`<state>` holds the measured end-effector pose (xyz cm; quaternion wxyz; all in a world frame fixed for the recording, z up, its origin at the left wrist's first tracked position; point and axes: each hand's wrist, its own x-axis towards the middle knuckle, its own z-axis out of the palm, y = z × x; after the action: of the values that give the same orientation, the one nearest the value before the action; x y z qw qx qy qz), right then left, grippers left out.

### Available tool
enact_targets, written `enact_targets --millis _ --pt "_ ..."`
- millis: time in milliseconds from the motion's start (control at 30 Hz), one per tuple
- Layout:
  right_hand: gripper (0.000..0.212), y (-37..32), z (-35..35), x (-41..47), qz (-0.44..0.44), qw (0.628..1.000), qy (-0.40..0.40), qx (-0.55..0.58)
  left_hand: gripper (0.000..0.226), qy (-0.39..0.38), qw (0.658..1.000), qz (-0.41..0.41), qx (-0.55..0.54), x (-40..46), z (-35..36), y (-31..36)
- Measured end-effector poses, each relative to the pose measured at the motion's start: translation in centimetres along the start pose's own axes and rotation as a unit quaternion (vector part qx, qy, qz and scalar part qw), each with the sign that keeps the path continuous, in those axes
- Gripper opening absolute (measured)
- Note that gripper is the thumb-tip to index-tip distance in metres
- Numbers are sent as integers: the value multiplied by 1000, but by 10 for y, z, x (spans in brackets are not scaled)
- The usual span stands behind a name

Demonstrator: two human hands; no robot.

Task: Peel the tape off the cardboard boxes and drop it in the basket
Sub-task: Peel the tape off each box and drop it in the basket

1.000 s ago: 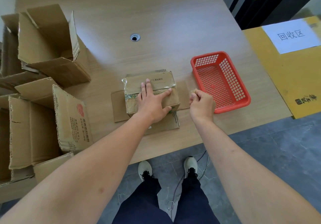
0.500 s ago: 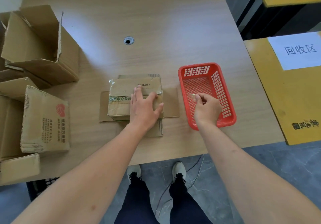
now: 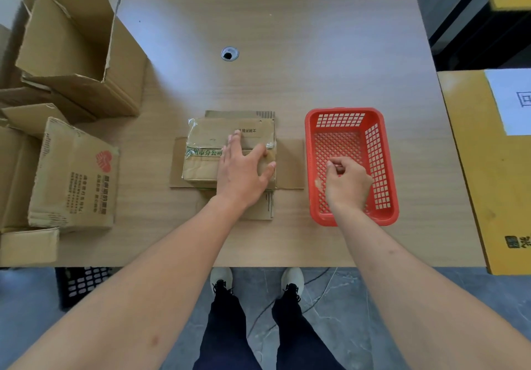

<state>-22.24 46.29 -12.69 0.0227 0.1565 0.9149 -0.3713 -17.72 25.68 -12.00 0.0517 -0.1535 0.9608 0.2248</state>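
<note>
Two hands at centre frame: left hand (image 3: 242, 170), grip spread flat, presses the taped cardboard box (image 3: 212, 151) on the counter (image 3: 287, 39); right hand (image 3: 346, 183), grip pinched, contents indiscernible, hangs over the red basket (image 3: 352, 112), where sticky tape may cling to fingers.

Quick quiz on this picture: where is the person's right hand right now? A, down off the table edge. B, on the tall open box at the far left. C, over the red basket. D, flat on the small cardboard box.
C: the right hand is over the red basket with fingers curled, while the left hand rests flat on the small cardboard box.
</note>
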Motion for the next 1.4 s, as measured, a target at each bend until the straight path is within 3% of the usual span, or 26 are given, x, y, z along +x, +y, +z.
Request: enact_targets --millis 300,467,600,700,833,967,1067,1200,1400 --pt "4 -5 7 -10 -106 994 -20 17 33 -12 998 43 46 -1 -9 -12" --pt "11 -37 28 -35 -220 967 -126 32 56 -47 975 108 191 4 -23 -29" --pt "21 -54 43 -48 -179 974 -136 9 70 -86 970 132 186 18 -39 -40" --pt "20 -59 50 -49 -159 979 -124 7 54 -92 976 134 148 23 -53 -56" --pt "13 -74 62 -48 -97 992 -75 21 44 -82 983 97 131 19 -61 -81" --pt "17 -93 77 -40 -75 994 -75 7 53 -135 982 58 115 14 -69 -102" --pt "35 -101 90 -47 -87 982 -147 79 58 -115 988 2 106 7 -72 -111" --pt "54 -97 102 -66 -79 934 -294 187 60 -67 991 -81 79 0 -67 -112" --pt "36 -77 97 -71 -54 949 -275 146 72 -40 984 -168 32 10 -68 -104"
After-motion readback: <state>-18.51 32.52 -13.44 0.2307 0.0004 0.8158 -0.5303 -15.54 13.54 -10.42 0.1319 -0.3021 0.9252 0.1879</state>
